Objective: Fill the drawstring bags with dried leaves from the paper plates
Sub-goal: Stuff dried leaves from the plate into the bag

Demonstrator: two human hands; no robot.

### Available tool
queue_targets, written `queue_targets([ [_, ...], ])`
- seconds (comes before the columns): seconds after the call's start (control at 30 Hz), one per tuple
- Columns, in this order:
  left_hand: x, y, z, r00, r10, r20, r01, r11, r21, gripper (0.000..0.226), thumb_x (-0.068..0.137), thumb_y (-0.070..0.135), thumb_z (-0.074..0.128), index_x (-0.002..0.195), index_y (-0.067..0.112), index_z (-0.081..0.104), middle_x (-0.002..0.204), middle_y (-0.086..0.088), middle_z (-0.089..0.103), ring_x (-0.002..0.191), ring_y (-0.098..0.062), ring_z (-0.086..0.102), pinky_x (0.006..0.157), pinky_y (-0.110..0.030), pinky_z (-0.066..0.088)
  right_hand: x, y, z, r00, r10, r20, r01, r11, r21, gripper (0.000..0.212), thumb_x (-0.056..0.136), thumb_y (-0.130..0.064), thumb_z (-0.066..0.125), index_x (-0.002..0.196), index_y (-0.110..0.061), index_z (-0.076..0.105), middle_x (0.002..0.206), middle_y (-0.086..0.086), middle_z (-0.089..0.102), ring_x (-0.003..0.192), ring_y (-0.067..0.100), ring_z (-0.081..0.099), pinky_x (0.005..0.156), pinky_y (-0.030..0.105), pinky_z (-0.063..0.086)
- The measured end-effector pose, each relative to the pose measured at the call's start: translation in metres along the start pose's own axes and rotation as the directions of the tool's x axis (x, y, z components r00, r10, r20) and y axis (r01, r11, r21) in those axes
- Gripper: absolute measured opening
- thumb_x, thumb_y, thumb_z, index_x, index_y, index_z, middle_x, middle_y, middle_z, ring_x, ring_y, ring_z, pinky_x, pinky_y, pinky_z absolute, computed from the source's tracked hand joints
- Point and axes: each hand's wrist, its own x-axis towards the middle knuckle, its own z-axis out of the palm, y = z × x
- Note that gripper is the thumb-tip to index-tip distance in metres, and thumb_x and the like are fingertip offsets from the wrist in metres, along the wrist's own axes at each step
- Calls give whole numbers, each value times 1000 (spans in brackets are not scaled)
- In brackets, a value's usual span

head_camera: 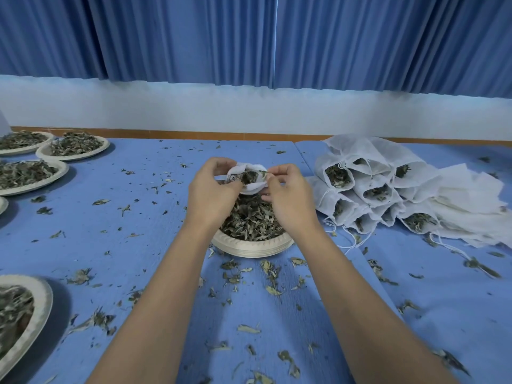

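1. Scattered leaf scraps [273, 291] lie closest to the camera, strewn over the blue table [138, 217] below both wrists and on either side of the bare forearms.
2. The left hand [212, 189] has its fingers and thumb curled and pinches the left side of the rim of a white drawstring bag [252, 187].
3. The right hand [288, 195] pinches the opposite side of the same rim. The bag's mouth is spread between the two hands, and dark leaves show inside it.
4. The bag hangs between the hands, over the far part of a paper plate [249, 249]. This plate sits under both palms and is heaped with dried leaves [249, 220].
5. Near the right hand, on its outer side, a pile of filled bags [368, 189] lies with the mouths facing the camera and the strings trailing. Flat empty bags [471, 195] lie against the pile, further from the hand.
6. Well off to the left of the left hand stand other leaf plates [74, 146], rims close together. One more plate [41, 300] sits beside the left forearm at the frame's edge.
7. Beyond the fingertips hangs a blue curtain [249, 37].
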Motion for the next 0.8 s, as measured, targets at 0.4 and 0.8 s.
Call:
queue_targets([
  [0.4,-9,3,0,999,-37,24,39,995,-95,14,82,21,73,90,29,66,91,17,67,90,2,63,79,-23,53,-3,3,0,993,-73,-95,52,977,-205,11,87,-14,62,98,-13,61,73,-14,56,74,16,60,67,33,48],
  [0.8,-14,2,2,999,-33,-30,31,997,-64,25,73,15,81,81,29,61,76,8,63,66,-3,60,57,-12,48,-4,0,7,998,-33,-62,17,969,-246,21,84,-16,64,75,-19,45,68,-7,51,64,13,48,56,31,38],
])
